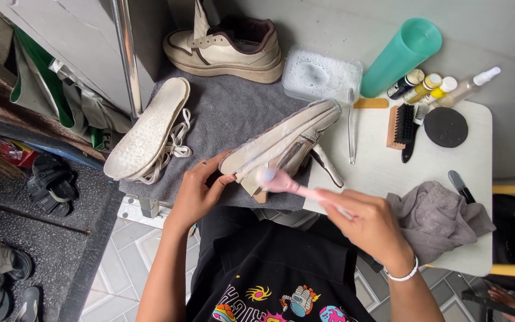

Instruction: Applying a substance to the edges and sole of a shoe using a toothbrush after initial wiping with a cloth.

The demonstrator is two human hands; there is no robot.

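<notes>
Two hands at work on one cream sneaker [287, 140] over a grey towel [233, 113].
Left hand [201, 191] clasps the sneaker's heel end, sole tilted upward; right hand [368, 223] grips a pink toothbrush [287, 183], bristles against the sole edge (foam visible). Second sneaker [227, 48], insole [150, 128] and laces [174, 146] lie on the towel beyond.

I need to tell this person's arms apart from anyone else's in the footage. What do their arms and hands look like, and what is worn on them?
Both forearms are bare, with no sleeves reaching them and no gloves. The left hand has a small ring on one finger. The right hand has no ring that shows; its wrist carries a thin white bracelet. No watch shows on either wrist.
</notes>
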